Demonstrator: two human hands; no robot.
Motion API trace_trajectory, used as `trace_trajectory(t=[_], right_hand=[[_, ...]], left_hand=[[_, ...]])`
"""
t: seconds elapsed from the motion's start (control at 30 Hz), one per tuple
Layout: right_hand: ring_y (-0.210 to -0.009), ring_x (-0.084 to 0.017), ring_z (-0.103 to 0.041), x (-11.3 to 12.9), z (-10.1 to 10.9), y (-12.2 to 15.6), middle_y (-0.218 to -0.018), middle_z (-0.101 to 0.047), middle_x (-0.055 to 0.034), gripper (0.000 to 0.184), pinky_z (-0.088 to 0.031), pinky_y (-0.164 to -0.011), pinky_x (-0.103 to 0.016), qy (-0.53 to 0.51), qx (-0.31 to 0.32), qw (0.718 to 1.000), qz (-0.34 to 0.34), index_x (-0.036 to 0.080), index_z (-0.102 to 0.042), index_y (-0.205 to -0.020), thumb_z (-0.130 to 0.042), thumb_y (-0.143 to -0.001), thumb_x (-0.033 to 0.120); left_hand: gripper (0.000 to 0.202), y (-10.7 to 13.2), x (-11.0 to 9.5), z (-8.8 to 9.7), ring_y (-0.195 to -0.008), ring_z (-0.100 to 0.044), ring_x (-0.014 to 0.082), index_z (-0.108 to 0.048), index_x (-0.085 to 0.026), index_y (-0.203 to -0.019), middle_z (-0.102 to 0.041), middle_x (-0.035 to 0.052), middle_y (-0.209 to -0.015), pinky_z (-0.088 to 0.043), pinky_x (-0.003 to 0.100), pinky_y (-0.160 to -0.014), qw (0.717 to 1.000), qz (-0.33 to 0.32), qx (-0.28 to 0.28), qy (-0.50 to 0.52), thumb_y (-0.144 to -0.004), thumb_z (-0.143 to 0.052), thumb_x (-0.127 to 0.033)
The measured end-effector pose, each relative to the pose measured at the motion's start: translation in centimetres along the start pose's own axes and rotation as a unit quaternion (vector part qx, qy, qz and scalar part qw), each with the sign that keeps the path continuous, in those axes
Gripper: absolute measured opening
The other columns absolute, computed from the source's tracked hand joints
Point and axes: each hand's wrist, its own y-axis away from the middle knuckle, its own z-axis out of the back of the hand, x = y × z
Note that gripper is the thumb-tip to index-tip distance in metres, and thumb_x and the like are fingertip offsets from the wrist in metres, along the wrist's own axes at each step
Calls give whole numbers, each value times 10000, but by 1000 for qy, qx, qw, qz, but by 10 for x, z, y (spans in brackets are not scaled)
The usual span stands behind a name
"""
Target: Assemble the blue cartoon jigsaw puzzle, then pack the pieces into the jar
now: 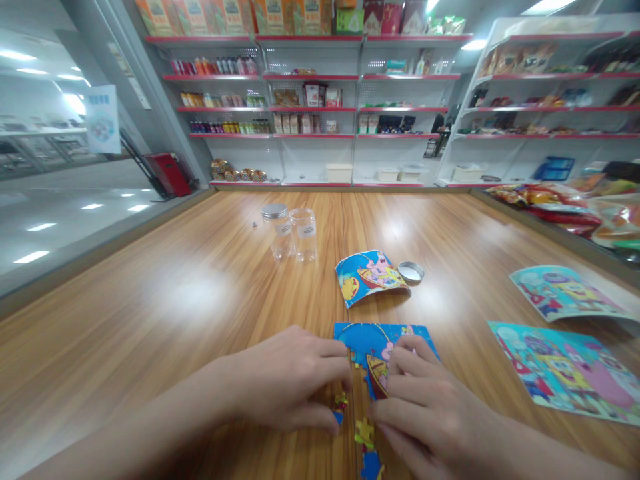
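Note:
A partly joined jigsaw puzzle, mostly blue with a boat on it, lies at the front of the wooden table. My left hand is bent at the puzzle's left side, with a small yellow and blue puzzle piece between thumb and fingers. Covering much of the puzzle's right part, my right hand has its fingers curled in, their tips partly hidden. Beside those fingertips is a yellow puzzle piece, with a blue piece below it. A curled picture card with a matching boat scene rests behind the puzzle.
Two clear plastic jars stand further back, a lidded jar and an open jar. A loose lid lies beside the card. Rightward are a teal cartoon puzzle and its curled card. Stocked shelves rise behind the table.

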Motion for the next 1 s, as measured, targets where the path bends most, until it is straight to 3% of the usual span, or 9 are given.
trace_trajectory(t=[0.4,0.63,1.0], right_hand=[[-741,-195,-441,-1,0,-2,-698,-578,-16,198,-315,-804,-422,8,-5,1000,-6,189,-657,-815,-526,-918,82],[-917,-225,-486,-4,4,-2,-974,-600,-70,194,-354,-850,-425,-12,-11,998,-53,176,-662,-1013,-528,-924,66],[-1003,-249,-490,-6,2,-4,-1062,-579,-83,179,-368,-910,-469,-9,0,998,-67,185,-651,-1023,-529,-938,85]], left_hand=[[217,0,-3,-1,-787,-650,148,-644,-191,-981,-685,14,-953,-479,242,-655,998,42,6,54,-871,-758,-339],[256,-3,-7,4,-756,-646,134,-642,-191,-945,-690,-7,-920,-451,230,-628,997,56,17,56,-859,-770,-395],[221,-4,5,-17,-987,-643,197,-557,-216,-1097,-631,34,-1152,-478,298,-761,994,61,-89,-22,-952,-641,-359]])
